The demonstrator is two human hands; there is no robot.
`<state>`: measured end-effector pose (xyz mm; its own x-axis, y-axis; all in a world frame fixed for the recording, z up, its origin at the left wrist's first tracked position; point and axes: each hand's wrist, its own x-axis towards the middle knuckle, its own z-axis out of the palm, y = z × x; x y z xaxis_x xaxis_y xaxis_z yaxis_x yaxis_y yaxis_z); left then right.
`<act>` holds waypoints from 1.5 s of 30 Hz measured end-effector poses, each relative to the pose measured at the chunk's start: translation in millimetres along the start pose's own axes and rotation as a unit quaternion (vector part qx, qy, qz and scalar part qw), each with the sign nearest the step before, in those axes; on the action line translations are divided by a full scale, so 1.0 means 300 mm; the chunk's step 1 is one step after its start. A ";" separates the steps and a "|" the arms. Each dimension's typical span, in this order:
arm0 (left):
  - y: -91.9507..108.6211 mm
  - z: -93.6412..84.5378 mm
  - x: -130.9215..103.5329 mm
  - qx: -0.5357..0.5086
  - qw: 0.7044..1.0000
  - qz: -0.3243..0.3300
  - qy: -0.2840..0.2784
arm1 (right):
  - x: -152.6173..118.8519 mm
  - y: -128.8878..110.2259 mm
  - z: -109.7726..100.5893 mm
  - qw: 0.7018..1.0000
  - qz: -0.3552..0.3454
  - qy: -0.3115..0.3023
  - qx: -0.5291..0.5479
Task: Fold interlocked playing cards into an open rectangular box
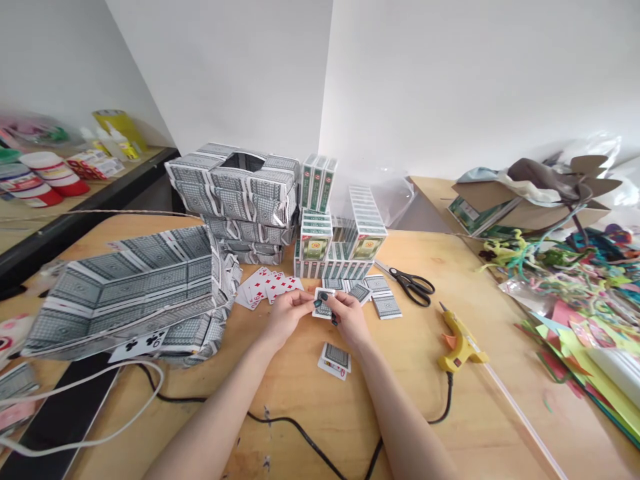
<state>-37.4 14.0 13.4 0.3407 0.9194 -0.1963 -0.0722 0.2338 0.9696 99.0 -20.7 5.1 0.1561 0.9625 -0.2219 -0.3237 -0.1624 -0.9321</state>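
Observation:
Between both hands is a playing card (323, 312) with a grey patterned back, raised over the wooden table. My left hand (290, 315) pinches its left side. The thumb and fingers of my right hand (349, 317), with dark nails, close on its right side. Just below the hands lie two loose cards (336, 360), one face up under one face down. Fanned red-suit cards (265, 285) rest left of my left hand. Behind my right hand are more grey-backed cards (385, 300), some joined in strips. Whether one or more cards are held I cannot tell.
Black scissors (413, 285) and a yellow glue gun (460, 343) lie to the right, the gun's black cable crossing the table in front. Card boxes (317, 243) stack at the back, beside structures made of cards (235, 180). Coloured paper (580, 347) covers the right edge.

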 end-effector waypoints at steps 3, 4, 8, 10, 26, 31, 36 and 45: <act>0.010 -0.002 0.000 -0.004 1.000 -0.005 0.021 | -0.004 -0.005 0.003 1.000 -0.004 -0.001 0.008; 0.012 -0.002 0.000 0.001 1.000 -0.008 0.021 | -0.004 -0.006 0.003 1.000 -0.007 0.001 0.010; 0.017 -0.002 -0.001 0.025 0.999 -0.019 0.008 | -0.003 -0.004 0.000 1.000 -0.016 0.003 0.004; 0.019 -0.002 -0.002 0.026 0.999 -0.022 0.001 | -0.001 -0.001 -0.002 1.000 -0.015 0.002 -0.002; 0.010 0.010 -0.002 0.028 0.999 0.019 0.007 | 0.003 0.003 -0.009 0.999 -0.026 0.001 -0.040; 0.006 0.008 0.001 0.031 0.999 0.022 0.003 | -0.001 -0.003 -0.011 0.999 -0.036 -0.009 -0.038; 0.000 0.009 0.003 0.025 0.999 0.027 -0.007 | 0.000 0.002 -0.014 0.999 -0.036 -0.012 -0.032; -0.014 0.003 0.008 0.053 0.997 0.057 -0.012 | 0.000 -0.002 -0.015 0.998 -0.038 -0.008 -0.047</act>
<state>-35.5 15.0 8.9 0.3590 0.9298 -0.0810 -0.0129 0.0917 0.9957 103.4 -21.7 4.6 0.1621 0.9761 -0.1450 -0.2221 -0.1070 -0.9691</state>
